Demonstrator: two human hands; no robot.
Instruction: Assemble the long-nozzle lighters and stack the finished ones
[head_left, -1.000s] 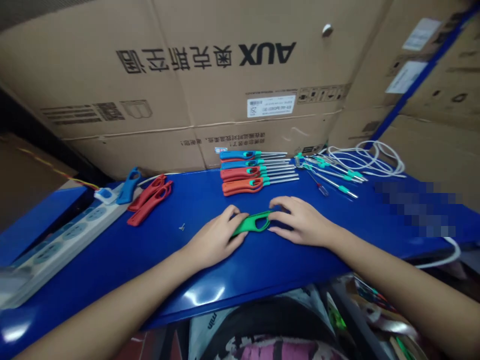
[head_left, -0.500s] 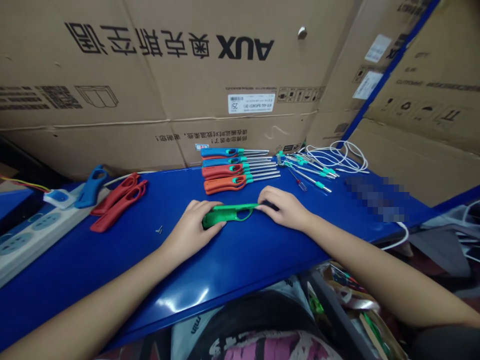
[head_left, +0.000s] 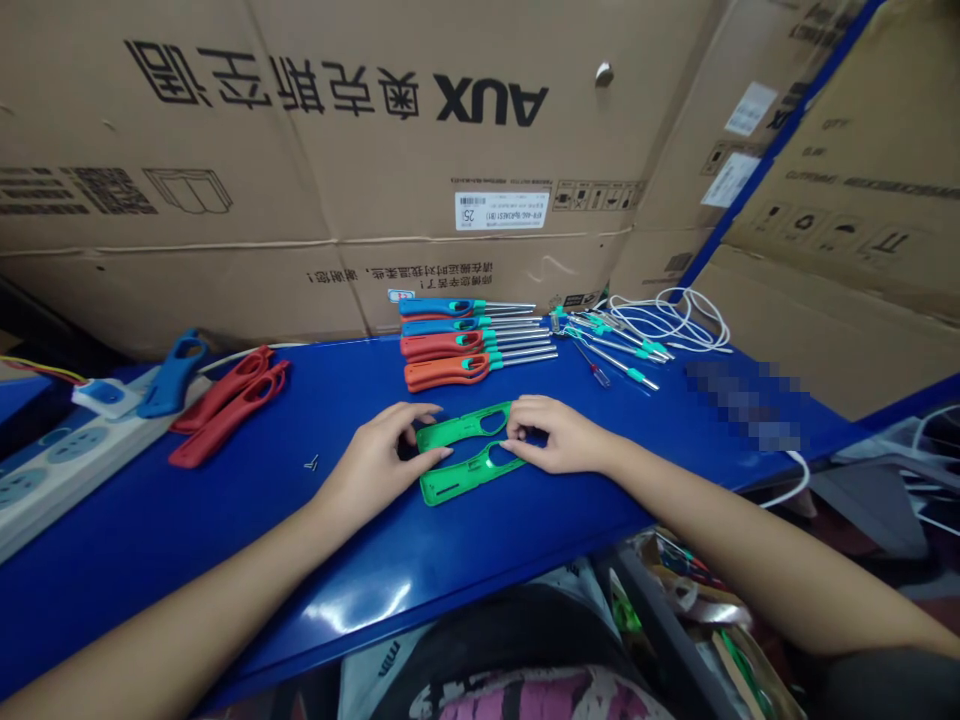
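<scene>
L hand [head_left: 379,455] w/ fingers curled wide at left ends of two open green plastic handle shells [head_left: 463,476], side by side on glossy blue counter [head_left: 247,535]; R hand [head_left: 559,434] w/ fingers pinched narrow on their right ends. Orange-handled metal-tipped lighter [head_left: 448,373] on far side; red plastic handles [head_left: 225,412] left.

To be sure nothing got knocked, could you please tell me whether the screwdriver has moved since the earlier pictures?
No, the screwdriver looks unmoved relative to the AUX print on the carton, although the view has shifted.
</scene>
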